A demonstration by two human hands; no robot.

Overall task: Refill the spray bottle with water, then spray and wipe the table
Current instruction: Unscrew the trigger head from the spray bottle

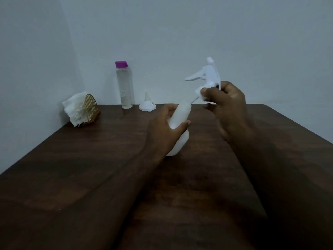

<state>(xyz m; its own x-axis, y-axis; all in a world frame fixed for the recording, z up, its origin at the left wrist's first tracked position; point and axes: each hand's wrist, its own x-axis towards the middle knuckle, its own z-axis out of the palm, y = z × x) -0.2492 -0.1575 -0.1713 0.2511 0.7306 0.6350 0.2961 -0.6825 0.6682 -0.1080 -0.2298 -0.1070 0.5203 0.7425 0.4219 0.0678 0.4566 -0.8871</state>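
Observation:
My left hand (164,129) grips the white spray bottle body (180,120), which is tilted over the dark wooden table (90,168). My right hand (227,105) holds the white trigger spray head (207,74) lifted off the bottle, up and to the right of its neck. A thin dip tube still runs from the head down toward the bottle's mouth. A clear water bottle (125,85) with a purple cap stands upright at the back of the table. Beside it sits a small white funnel (147,103), upside down.
A gold wire holder (90,108) stuffed with white paper napkins (74,109) stands at the back left corner. Pale walls close the table's far and left sides. The table's right edge runs diagonally at the right.

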